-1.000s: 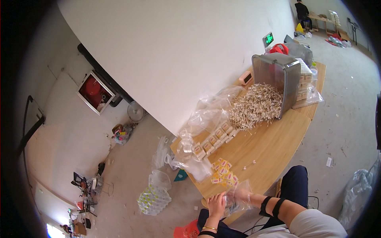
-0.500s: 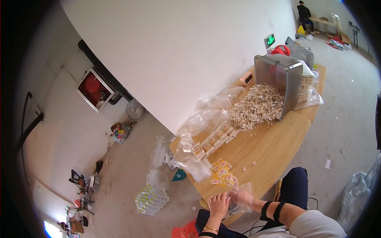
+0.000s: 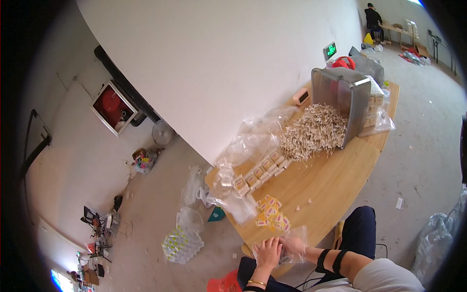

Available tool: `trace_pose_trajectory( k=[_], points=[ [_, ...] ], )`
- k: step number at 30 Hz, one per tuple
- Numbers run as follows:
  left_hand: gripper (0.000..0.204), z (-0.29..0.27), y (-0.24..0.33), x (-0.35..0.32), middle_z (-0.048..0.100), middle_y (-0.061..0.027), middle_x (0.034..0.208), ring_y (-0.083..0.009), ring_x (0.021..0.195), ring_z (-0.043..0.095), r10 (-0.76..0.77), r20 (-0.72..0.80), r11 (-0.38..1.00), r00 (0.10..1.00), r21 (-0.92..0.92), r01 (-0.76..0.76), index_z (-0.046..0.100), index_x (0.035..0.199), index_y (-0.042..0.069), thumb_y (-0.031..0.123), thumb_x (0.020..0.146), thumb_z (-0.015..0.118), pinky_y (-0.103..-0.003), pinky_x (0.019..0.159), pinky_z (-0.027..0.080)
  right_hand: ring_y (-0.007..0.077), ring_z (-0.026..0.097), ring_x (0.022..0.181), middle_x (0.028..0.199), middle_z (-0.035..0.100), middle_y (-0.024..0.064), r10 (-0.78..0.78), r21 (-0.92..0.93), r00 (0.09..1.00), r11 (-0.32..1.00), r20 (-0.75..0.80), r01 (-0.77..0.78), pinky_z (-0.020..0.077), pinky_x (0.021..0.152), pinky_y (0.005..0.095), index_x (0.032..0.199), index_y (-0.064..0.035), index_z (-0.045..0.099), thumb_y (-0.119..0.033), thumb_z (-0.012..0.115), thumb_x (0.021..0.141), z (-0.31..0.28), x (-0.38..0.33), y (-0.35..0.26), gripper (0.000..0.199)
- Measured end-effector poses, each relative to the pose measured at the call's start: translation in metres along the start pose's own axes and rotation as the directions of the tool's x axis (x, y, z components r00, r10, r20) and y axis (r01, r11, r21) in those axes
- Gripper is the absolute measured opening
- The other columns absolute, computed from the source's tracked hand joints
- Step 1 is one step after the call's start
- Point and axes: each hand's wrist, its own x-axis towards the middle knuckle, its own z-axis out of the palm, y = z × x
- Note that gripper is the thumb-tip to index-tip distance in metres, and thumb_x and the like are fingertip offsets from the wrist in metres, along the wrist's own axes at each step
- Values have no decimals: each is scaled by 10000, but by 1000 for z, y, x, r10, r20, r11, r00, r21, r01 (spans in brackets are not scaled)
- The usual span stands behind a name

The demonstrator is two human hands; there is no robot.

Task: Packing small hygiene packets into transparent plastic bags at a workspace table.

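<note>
My two hands meet over the near end of the wooden table, around a clear plastic bag (image 3: 302, 236). My left hand (image 3: 267, 253) lies across the bag with its fingers bent and close together. Seen through the film, my right hand (image 3: 292, 246) is partly covered by the bag, and its fingertips are hidden beside the left hand. Something dark shows below the hands, too unclear to name. Just beyond them lie several yellow-and-white cards (image 3: 272, 214). Farther up the table, a heap of cotton swabs (image 3: 314, 134) spills from a grey translucent bin (image 3: 357, 107) tipped on its side.
A row of small packed boxes (image 3: 260, 175) runs beside clear plastic bags (image 3: 250, 143) along the wall side of the wooden table (image 3: 335, 182). A pink clock-like block (image 3: 301, 96) stands by the bin. On the floor sits a bag of green-dotted clear items (image 3: 182, 243). Another person (image 3: 373, 22) sits far off.
The view has shifted slightly. Both hands stay together at the clear bag, with little visible change in their hold.
</note>
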Motion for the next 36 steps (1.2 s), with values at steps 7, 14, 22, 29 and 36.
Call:
trace_pose_trajectory(
  k=[7,14,22,29,36],
  points=[
    [369,-1,9,8,561,-1,1189,-225,1127,507,-25,130,1000,991,-12,27,533,1253,196,366,925,523,-584,994,304,316,632,941,1105,632,149,-73,24,974,997,215,70,529,813,400,1155,-46,578,-231,560,880,-14,-13,41,332],
    [346,1,8,11,577,-2,1160,-213,1064,551,-18,83,1000,996,-20,20,584,1191,183,386,916,530,-624,966,325,166,660,788,816,700,92,428,-94,827,901,365,-424,518,725,312,957,-35,690,-286,590,882,-160,5,109,281],
    [342,8,0,-1,587,9,1047,-214,1001,556,-70,-58,995,996,-78,66,599,1161,192,398,890,567,-617,935,338,210,685,854,893,700,124,246,207,946,957,-211,-203,527,741,355,980,-53,671,-327,683,811,-137,188,-29,322],
    [354,0,7,7,587,8,1035,-203,980,565,-64,-39,986,997,-155,58,583,1171,181,392,886,570,-645,915,353,294,655,979,983,691,140,241,-351,934,878,-262,-325,517,846,402,1019,-19,655,-468,634,838,-92,299,-22,484],
    [371,35,10,-4,538,-54,1176,-285,1166,470,-119,-139,993,983,-25,117,606,1167,148,325,844,560,-659,1031,277,326,582,1121,1216,582,220,425,-561,887,697,-178,-447,487,913,420,1105,11,647,-595,595,809,-62,334,-47,676]
  ],
)
